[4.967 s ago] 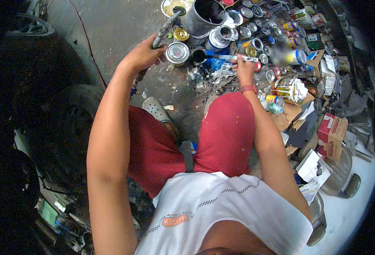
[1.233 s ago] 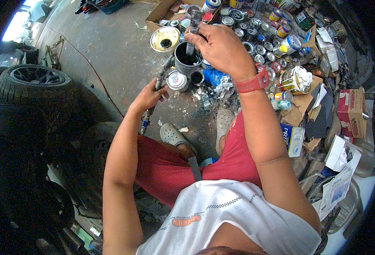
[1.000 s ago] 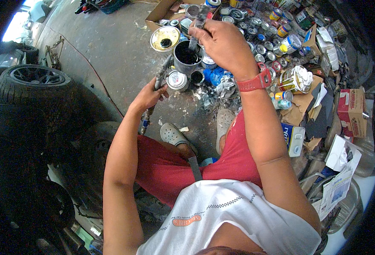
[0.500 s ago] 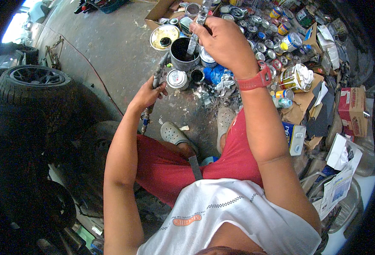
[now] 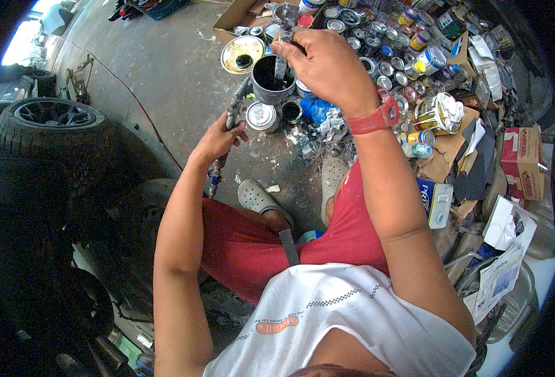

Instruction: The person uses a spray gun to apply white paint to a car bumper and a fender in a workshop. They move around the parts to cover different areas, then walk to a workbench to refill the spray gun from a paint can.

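Note:
My right hand [image 5: 327,66] is closed around a paint-smeared stirring stick [image 5: 280,68]. Its lower end reaches into a grey pot [image 5: 273,96] with dark paint inside. Left of the pot, my left hand [image 5: 216,141] grips a spray gun [image 5: 232,113], whose upper end is close to the pot's side; part of its body is hidden by my fingers. A white-lidded can [image 5: 261,117] and a small open can of dark paint [image 5: 292,112] stand just on the near side of the pot.
Many paint cans [image 5: 384,47] crowd the far right, beside crumpled blue cloth [image 5: 316,110] and cardboard boxes [image 5: 521,164]. A stained round lid [image 5: 255,48] lies beyond the pot. At the left are a large tyre with its wheel [image 5: 54,125] and a thin hose [image 5: 142,110] on the floor.
My right hand has moved slightly left and lower, and the stirring stick is now more upright in the pot. The left hand and the spray gun have stayed put.

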Demonstrator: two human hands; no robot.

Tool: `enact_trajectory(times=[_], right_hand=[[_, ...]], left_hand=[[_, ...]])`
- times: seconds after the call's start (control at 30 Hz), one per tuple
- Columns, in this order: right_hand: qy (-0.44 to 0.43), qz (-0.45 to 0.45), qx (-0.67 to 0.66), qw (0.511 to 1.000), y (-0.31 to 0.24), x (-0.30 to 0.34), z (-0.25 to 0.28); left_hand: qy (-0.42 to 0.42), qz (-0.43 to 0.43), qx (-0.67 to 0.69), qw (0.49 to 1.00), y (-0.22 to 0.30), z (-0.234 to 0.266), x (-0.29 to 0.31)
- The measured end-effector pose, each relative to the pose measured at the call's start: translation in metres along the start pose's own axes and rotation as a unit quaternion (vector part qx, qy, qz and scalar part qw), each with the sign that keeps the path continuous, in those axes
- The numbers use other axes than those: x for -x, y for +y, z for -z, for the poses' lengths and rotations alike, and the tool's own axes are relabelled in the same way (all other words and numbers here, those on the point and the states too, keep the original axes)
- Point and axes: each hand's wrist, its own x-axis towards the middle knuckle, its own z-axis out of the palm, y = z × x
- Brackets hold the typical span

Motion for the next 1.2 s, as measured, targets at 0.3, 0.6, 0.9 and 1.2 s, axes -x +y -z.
enact_trajectory(times=[0.3,0.6,0.9,1.2], right_hand=[[0.016,0.027,0.008,0.999,0.0020,-0.0005,-0.0027],[-0.056,-0.013,-0.025,0.998,-0.0058,0.0012,0.0058],[0.011,0.014,0.022,1.000,-0.0065,0.0006,0.0036],[0.001,-0.033,-0.048,0.998,-0.0006,-0.0020,-0.0020]], left_hand=[[0.000,0.014,0.008,1.000,0.0042,-0.0002,0.0011],[-0.019,0.026,0.011,0.999,0.0032,0.0000,0.0005],[-0.002,0.016,0.011,1.000,0.0000,-0.0002,0.0001],[-0.005,0.006,0.012,1.000,-0.0056,0.0008,-0.0028]])
